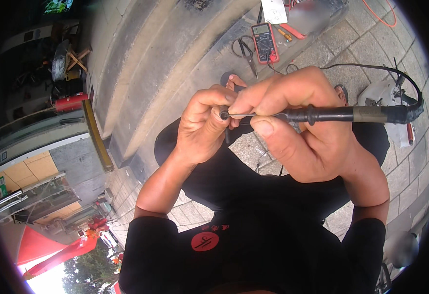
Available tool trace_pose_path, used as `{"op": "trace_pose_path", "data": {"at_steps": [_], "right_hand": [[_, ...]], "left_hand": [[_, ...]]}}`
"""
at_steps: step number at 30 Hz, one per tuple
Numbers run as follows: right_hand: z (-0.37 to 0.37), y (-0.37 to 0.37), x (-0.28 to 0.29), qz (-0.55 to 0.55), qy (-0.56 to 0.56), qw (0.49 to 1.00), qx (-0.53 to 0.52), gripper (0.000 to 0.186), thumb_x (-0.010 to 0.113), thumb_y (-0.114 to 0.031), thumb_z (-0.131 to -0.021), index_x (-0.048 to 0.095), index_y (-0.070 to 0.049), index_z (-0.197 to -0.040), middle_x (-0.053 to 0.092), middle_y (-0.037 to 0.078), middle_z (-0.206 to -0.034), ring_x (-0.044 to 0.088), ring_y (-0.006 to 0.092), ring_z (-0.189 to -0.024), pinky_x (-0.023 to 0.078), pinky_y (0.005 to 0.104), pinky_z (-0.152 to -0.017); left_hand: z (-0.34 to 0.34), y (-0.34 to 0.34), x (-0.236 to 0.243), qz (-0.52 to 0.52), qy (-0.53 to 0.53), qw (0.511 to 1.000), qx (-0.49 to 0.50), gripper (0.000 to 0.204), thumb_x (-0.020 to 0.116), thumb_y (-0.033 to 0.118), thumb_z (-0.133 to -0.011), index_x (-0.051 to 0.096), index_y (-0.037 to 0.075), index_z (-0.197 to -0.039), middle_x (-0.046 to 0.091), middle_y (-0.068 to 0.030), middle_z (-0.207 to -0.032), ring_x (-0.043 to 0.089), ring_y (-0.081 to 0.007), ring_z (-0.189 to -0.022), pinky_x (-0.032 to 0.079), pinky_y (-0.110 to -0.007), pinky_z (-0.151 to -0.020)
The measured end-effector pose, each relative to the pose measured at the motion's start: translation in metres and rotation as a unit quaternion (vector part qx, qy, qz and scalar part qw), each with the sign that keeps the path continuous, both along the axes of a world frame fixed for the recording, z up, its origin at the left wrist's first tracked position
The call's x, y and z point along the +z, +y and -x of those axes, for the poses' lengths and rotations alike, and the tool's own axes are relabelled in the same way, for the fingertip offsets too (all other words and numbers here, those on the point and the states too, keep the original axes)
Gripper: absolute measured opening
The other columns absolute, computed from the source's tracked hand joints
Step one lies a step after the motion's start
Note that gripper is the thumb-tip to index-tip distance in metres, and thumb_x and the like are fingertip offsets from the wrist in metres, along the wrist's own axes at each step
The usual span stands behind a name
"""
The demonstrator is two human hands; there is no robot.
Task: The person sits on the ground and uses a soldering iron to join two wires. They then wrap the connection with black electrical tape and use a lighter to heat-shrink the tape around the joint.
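My left hand (200, 125) pinches a small black round part (224, 113) with a short dark piece hanging below it, in the middle of the view. My right hand (307, 137) is closed on a black corded tool (371, 113) with a long handle lying horizontally. Its thin metal tip (241, 114) is between my right thumb and index finger and reaches the small part in my left fingers; whether it is inserted is hard to tell.
A red multimeter (264, 41), scissors (246, 56) and small tools (288, 32) lie on the stone step (200, 54) ahead. A pale bundle (371, 93) sits on the right of the paving (395, 171). My legs and feet are below my hands; storefronts line the left.
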State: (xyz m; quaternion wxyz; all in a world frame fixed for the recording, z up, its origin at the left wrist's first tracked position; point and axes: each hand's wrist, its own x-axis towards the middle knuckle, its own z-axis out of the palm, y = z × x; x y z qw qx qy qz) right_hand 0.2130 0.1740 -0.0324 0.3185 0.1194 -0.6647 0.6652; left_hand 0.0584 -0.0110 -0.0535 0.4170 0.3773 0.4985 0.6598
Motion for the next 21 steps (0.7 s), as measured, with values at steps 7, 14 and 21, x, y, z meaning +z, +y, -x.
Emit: {"op": "trace_pose_path", "data": {"at_steps": [7, 14, 21], "right_hand": [[-0.0019, 0.0002, 0.0017, -0.014, -0.005, 1.000, 0.005, 0.020, 0.051, 0.006, -0.097, 0.042, 0.000, -0.114, 0.067, 0.024, -0.109, 0.069, 0.0220, -0.097, 0.044, 0.0564, -0.112], [-0.0006, -0.0036, -0.0001, -0.013, 0.009, 1.000, 0.013, 0.023, 0.051, 0.009, -0.096, 0.040, 0.000, -0.114, 0.064, 0.026, -0.113, 0.068, 0.0258, -0.106, 0.047, 0.0552, -0.110], [-0.0005, -0.0060, -0.0014, -0.031, 0.011, 0.999, -0.006, 0.018, 0.056, 0.007, -0.096, 0.046, 0.001, -0.110, 0.065, 0.026, -0.117, 0.070, 0.0273, -0.104, 0.055, 0.0416, -0.096]], "left_hand": [[0.0023, 0.0048, 0.0053, -0.032, 0.072, 0.997, 0.010, 0.024, 0.059, 0.021, -0.105, 0.056, 0.006, -0.124, 0.059, -0.0087, -0.113, 0.055, -0.0127, -0.087, 0.048, -0.030, -0.083], [0.0030, 0.0061, 0.0058, -0.027, 0.111, 0.993, 0.032, 0.026, 0.060, 0.024, -0.105, 0.056, 0.005, -0.122, 0.059, -0.0074, -0.110, 0.054, -0.0122, -0.085, 0.048, -0.030, -0.084], [0.0041, 0.0031, 0.0062, -0.009, 0.093, 0.995, 0.034, 0.028, 0.062, 0.026, -0.104, 0.057, 0.006, -0.123, 0.060, -0.0063, -0.112, 0.055, -0.0119, -0.086, 0.049, -0.030, -0.083]]}}
